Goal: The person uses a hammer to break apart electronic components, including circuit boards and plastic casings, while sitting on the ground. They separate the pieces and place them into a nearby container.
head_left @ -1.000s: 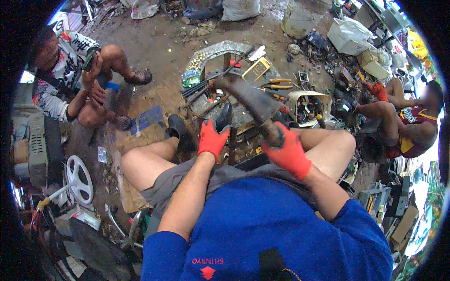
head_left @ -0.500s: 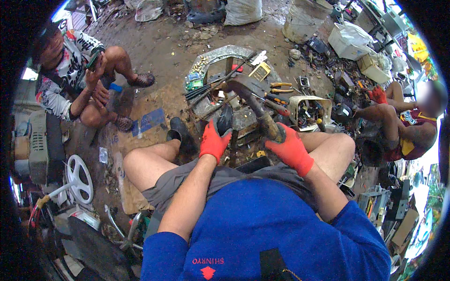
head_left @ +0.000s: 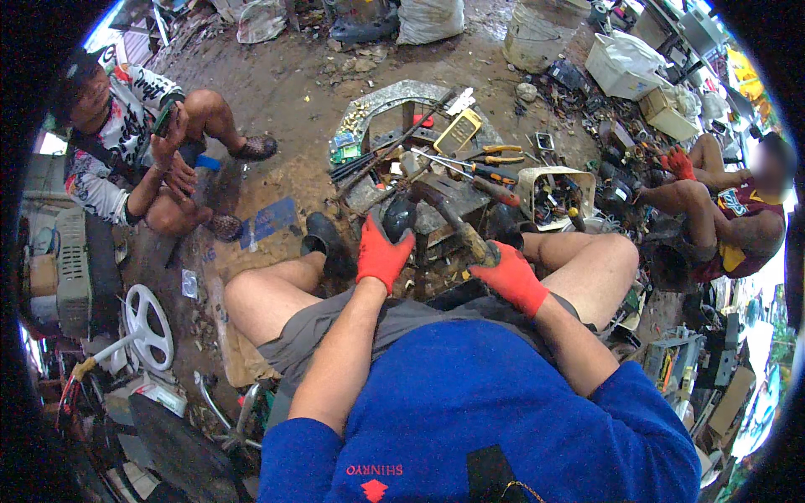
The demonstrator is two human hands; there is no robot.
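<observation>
My left hand (head_left: 384,256), in a red glove, grips a glossy black rounded casing (head_left: 398,217) over a metal block (head_left: 440,214) between my knees. What kind of casing it is, I cannot make out. My right hand (head_left: 511,278), gloved the same way, is closed round the wooden handle of a hammer (head_left: 455,220). The hammer's head is low, just above the casing's far end; whether they touch I cannot tell. Past the block lie a screwdriver with a red handle (head_left: 496,192), orange-handled pliers (head_left: 501,154) and a yellow multimeter (head_left: 458,132).
An open pale box of small parts (head_left: 555,199) stands right of the block. Beyond is a stone ring (head_left: 369,107) with small brass-coloured bits. One person (head_left: 126,134) squats at left holding a phone; another (head_left: 738,218) sits at right. A white steering wheel (head_left: 149,327) is at lower left.
The hammer has swung down from a raised position towards the black casing, and my right hand has lowered and tipped with it. My left hand keeps its hold on the casing.
</observation>
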